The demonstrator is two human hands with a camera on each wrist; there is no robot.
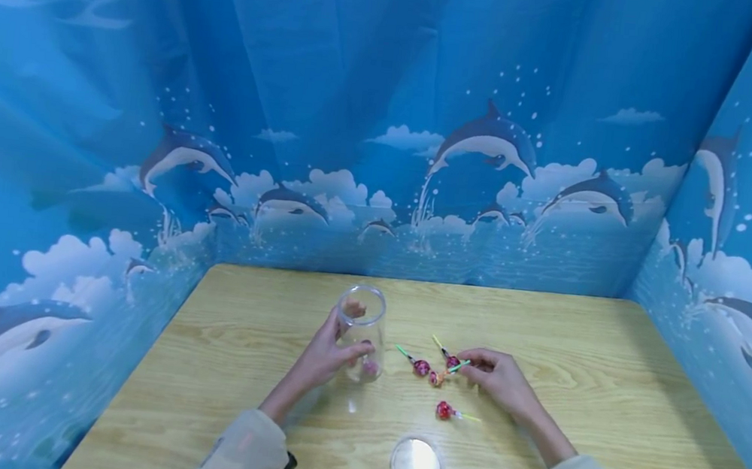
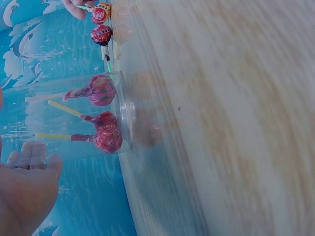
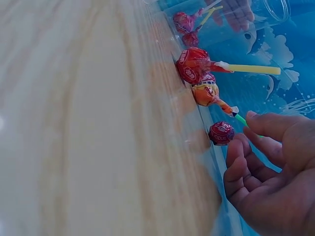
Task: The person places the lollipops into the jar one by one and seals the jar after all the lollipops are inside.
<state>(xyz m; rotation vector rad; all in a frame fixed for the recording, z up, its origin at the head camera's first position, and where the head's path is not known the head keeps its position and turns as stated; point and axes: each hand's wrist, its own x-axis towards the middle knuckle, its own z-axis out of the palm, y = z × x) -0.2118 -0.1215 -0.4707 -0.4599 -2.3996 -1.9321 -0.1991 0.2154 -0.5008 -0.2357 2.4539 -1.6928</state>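
Right hand [image 1: 496,380] pinches orange-wrapped lollipop [image 3: 204,94] by its green stick [image 3: 239,118]
Left hand [image 1: 327,354] grips clear jar [image 1: 375,333]: best kept steady

Both forearms [image 1: 291,391] reach in from the near side: left hand [image 1: 332,353] curled, right hand [image 1: 500,376] in a fingertip pinch!

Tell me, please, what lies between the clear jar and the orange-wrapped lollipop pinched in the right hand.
In the head view, a red-wrapped lollipop lies there, its green stick slanting toward the jar.
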